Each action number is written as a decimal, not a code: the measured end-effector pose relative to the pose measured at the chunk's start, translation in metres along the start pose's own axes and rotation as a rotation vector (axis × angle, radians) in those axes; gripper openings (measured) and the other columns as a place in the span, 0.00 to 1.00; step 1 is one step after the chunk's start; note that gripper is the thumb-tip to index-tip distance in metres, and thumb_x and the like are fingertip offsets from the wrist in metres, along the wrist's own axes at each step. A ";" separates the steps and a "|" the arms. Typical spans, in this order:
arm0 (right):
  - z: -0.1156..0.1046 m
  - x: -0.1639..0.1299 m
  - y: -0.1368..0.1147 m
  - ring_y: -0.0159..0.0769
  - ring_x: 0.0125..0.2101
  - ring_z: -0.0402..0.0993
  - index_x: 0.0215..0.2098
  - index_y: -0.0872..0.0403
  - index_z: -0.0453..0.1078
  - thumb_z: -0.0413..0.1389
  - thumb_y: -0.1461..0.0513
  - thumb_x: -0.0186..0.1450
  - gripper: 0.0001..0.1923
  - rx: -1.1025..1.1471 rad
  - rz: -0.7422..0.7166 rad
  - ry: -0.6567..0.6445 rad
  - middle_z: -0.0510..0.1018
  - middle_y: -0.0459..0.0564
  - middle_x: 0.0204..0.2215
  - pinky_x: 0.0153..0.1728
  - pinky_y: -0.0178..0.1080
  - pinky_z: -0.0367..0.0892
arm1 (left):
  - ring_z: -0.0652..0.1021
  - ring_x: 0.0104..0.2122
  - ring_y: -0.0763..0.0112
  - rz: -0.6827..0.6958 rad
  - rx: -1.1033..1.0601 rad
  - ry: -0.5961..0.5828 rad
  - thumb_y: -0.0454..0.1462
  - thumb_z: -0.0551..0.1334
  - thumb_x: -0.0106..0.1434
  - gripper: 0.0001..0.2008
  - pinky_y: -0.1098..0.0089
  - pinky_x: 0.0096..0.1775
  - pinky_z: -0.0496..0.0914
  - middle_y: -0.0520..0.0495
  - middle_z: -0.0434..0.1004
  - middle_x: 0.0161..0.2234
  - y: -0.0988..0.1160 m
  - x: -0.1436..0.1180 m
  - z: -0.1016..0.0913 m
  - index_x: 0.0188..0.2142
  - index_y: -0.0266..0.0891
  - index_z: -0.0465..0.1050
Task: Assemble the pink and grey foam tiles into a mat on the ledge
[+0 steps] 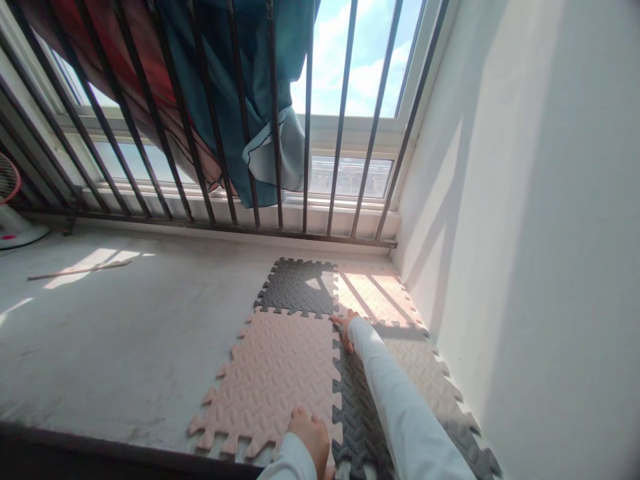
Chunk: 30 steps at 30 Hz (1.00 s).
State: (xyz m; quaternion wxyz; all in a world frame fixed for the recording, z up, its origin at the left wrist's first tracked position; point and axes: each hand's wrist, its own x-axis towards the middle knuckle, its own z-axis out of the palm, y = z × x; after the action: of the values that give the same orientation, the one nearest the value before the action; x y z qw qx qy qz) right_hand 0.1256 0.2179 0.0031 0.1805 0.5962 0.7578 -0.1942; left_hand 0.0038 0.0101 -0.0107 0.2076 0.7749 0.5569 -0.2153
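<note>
Head view: pink tile (287,363), lower centre
Right hand (346,329): mid-frame, loosely spread, gripping nothing
Left hand (311,433): bottom, can't tell my grip
Seam (337,373): I'd align teeth (337,435), press evenly

The pale floor (130,347) bears a fan (20,232) at far left, a stick (80,270) nearer, and pink and dark mats (305,360) right.

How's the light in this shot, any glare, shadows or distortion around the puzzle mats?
Head view: the window is brightest; dark stripes cross the sunlit far pink tile, likely shadows of the railing; more shadows band the wall; the bars splay outward, suggesting wide-angle distortion.
</note>
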 end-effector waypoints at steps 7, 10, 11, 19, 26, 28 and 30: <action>-0.002 0.011 0.007 0.56 0.56 0.44 0.54 0.30 0.49 0.68 0.59 0.32 0.55 -0.129 -0.015 -0.021 0.49 0.51 0.57 0.49 0.60 0.47 | 0.64 0.48 0.35 -0.164 0.058 0.134 0.34 0.50 0.53 0.26 0.34 0.36 0.58 0.24 0.61 0.51 0.006 0.058 0.079 0.52 0.33 0.61; -0.001 0.009 0.005 0.55 0.55 0.46 0.55 0.33 0.50 0.66 0.56 0.37 0.50 -0.124 -0.018 0.002 0.51 0.51 0.56 0.49 0.58 0.46 | 0.64 0.49 0.36 -0.179 0.018 0.275 0.31 0.46 0.55 0.25 0.33 0.38 0.58 0.26 0.62 0.51 0.006 0.058 0.098 0.53 0.34 0.61; -0.002 0.008 0.004 0.55 0.55 0.46 0.55 0.34 0.51 0.66 0.56 0.38 0.48 -0.117 -0.016 0.004 0.51 0.51 0.55 0.50 0.58 0.46 | 0.63 0.50 0.36 -0.183 0.002 0.335 0.32 0.45 0.56 0.24 0.33 0.39 0.58 0.27 0.62 0.51 0.007 0.054 0.100 0.53 0.35 0.61; -0.004 0.002 0.000 0.55 0.54 0.50 0.54 0.36 0.55 0.65 0.55 0.40 0.44 -0.108 -0.008 0.027 0.55 0.51 0.54 0.50 0.58 0.45 | 0.62 0.52 0.44 -0.187 -0.054 0.443 0.34 0.43 0.59 0.24 0.43 0.47 0.61 0.31 0.60 0.53 0.002 0.028 0.082 0.54 0.34 0.60; -0.006 0.002 0.002 0.54 0.55 0.46 0.55 0.37 0.51 0.66 0.56 0.36 0.50 -0.154 -0.028 0.014 0.51 0.54 0.56 0.49 0.57 0.46 | 0.68 0.48 0.49 -0.026 0.026 0.592 0.42 0.53 0.55 0.24 0.54 0.41 0.70 0.35 0.66 0.50 -0.015 0.015 0.060 0.51 0.36 0.65; -0.007 0.002 0.002 0.54 0.55 0.48 0.55 0.35 0.49 0.67 0.56 0.34 0.53 -0.162 -0.028 -0.002 0.51 0.54 0.56 0.49 0.58 0.47 | 0.72 0.44 0.54 -0.005 0.101 0.841 0.41 0.54 0.55 0.21 0.60 0.38 0.72 0.36 0.72 0.45 -0.018 0.006 0.051 0.47 0.36 0.69; -0.009 0.001 0.002 0.55 0.55 0.49 0.55 0.34 0.49 0.67 0.55 0.35 0.53 -0.173 -0.031 -0.012 0.51 0.54 0.56 0.48 0.59 0.48 | 0.74 0.41 0.59 -0.003 0.174 1.052 0.39 0.53 0.56 0.18 0.65 0.36 0.72 0.38 0.74 0.42 -0.022 -0.004 0.038 0.44 0.35 0.70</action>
State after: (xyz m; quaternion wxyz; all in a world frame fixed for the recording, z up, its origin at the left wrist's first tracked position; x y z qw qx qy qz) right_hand 0.1271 0.2237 0.0101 0.2329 0.5656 0.7796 -0.1346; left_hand -0.0224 -0.0076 -0.0416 -0.1651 0.7918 0.5668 0.1566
